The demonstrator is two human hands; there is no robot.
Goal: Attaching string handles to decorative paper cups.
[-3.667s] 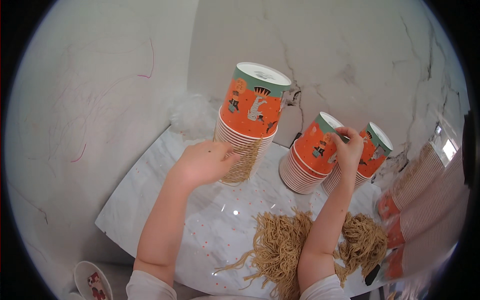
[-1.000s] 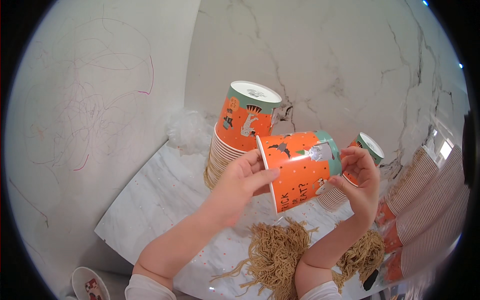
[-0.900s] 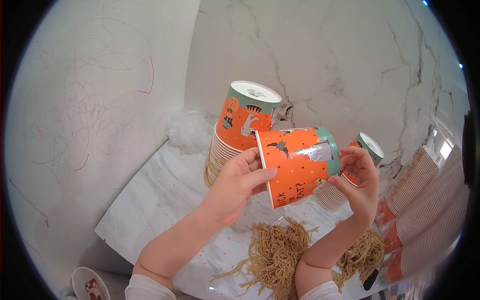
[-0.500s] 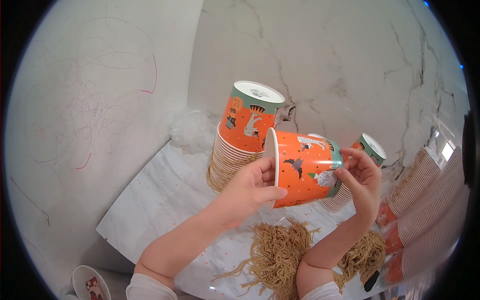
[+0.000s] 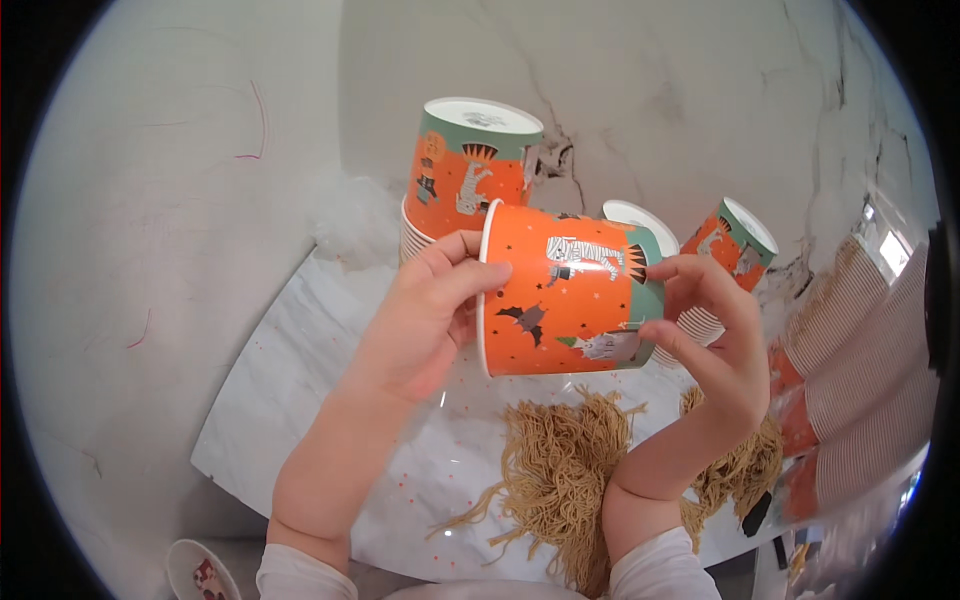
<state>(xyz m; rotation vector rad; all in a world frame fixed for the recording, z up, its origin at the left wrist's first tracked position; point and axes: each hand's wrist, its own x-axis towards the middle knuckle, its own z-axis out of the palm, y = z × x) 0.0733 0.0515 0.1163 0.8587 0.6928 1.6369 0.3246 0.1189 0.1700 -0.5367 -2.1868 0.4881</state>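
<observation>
An orange paper bucket (image 5: pixel 570 285) with a green base band and printed bat and striped figures lies on its side in the air between my hands. My left hand (image 5: pixel 435 310) grips its white rim, thumb on the outer wall and fingers round behind. At the base end, my right hand (image 5: pixel 710 325) pinches the green band between thumb and fingers. Behind it stands a tall stack of matching upside-down buckets (image 5: pixel 465 165). Below, on the marble-patterned table, lies a heap of tan string (image 5: pixel 565 480), partly under my right forearm.
More upside-down bucket stacks (image 5: pixel 735 240) stand at the back right, beside bagged rows of nested buckets (image 5: pixel 860 390). Another tan string bundle (image 5: pixel 745 460) lies right of my right forearm. Crumpled clear plastic (image 5: pixel 350 225) sits against the wall. A white bucket (image 5: pixel 200 570) is low at left.
The held bucket has moved left and up in view and turned slightly, showing more of the striped figure. Both hands keep hold of it. The whole view has shifted a little.
</observation>
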